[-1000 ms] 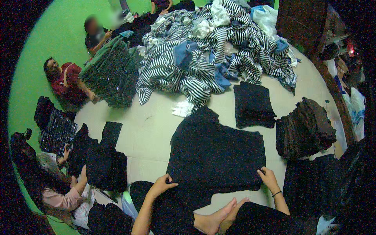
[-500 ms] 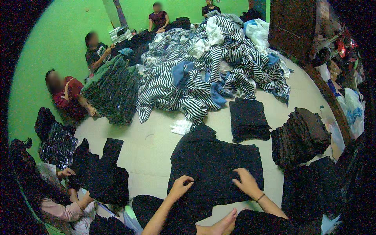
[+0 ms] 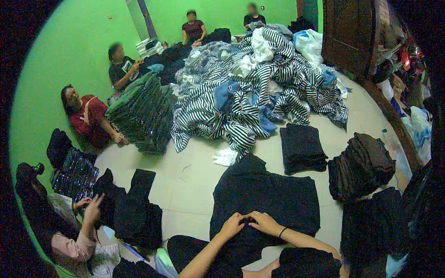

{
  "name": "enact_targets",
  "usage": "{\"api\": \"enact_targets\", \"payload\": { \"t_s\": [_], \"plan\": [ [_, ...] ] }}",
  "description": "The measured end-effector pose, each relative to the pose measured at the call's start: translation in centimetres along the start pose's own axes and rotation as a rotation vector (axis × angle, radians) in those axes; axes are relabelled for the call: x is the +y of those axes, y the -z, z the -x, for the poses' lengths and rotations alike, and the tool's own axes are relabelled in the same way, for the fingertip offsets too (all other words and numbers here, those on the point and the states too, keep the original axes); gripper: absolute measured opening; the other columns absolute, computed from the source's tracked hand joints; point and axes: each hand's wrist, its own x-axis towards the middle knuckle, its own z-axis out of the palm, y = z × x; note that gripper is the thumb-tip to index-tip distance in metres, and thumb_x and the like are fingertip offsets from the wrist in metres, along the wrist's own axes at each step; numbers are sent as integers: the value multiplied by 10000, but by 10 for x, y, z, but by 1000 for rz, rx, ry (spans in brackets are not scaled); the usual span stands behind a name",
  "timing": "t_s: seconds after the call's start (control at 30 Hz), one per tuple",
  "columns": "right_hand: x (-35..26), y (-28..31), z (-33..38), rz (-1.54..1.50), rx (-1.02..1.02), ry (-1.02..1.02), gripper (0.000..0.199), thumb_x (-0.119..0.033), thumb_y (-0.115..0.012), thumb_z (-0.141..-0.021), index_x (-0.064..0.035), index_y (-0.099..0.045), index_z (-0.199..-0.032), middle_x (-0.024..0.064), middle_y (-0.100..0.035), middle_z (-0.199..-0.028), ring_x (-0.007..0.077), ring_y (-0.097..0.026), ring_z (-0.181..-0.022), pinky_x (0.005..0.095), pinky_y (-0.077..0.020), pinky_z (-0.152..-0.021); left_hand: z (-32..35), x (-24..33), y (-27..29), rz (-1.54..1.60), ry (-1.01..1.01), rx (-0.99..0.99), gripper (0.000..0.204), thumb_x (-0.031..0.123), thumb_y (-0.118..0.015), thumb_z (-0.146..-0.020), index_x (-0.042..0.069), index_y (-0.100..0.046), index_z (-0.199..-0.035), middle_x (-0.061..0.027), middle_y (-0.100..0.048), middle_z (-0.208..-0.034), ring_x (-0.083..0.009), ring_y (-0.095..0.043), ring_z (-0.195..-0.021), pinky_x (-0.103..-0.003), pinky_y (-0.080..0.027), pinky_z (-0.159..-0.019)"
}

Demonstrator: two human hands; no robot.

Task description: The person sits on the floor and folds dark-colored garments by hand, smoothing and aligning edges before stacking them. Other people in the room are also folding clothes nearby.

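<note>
A black garment (image 3: 269,190) lies spread on the floor before me; its exact kind I cannot tell. Over its near part, my left hand (image 3: 232,225) and my right hand (image 3: 265,224) meet, fingertips close together. Both hands are closed, with fingers bent inward on a dark, gathered bit of the cloth between them. A dark band circles my right wrist. Beyond the garment's far right corner sits a folded black stack (image 3: 302,150).
A large heap of striped clothes (image 3: 236,97) fills the far middle. Dark folded piles (image 3: 361,167) stand at right. Beside more black clothes (image 3: 134,208), a co-worker (image 3: 69,231) sits at near left. Other people sit along the green wall (image 3: 69,51).
My hands, apart on the garment before, have come together at its near middle. The near-left co-worker has raised a hand. The whole view has shifted slightly.
</note>
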Motion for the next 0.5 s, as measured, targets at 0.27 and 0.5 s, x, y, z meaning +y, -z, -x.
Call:
{"api": "enact_targets", "payload": {
  "t_s": [0.27,0.5],
  "plan": [
    [-3,10,-5,27,-71,10,384,-142,-550,-736,-108,-432,-1099,117,-474,-1009,318,-509,-907,393,-444,-755,2,6,11,-78,-47,-15,273,125,-583,-713,19,-529,-959,-122,-508,-975,-295,-525,-869,-351,-453,-727],
    [-2,22,-7,28,-212,-36,308,-228,-529,-785,-93,-467,-1054,107,-464,-1002,296,-527,-856,369,-446,-723,3,-15,41,350,-7,73,196,147,-633,-696,23,-522,-800,-55,-555,-750,-146,-519,-675,-263,-416,-640]
  ]
}}
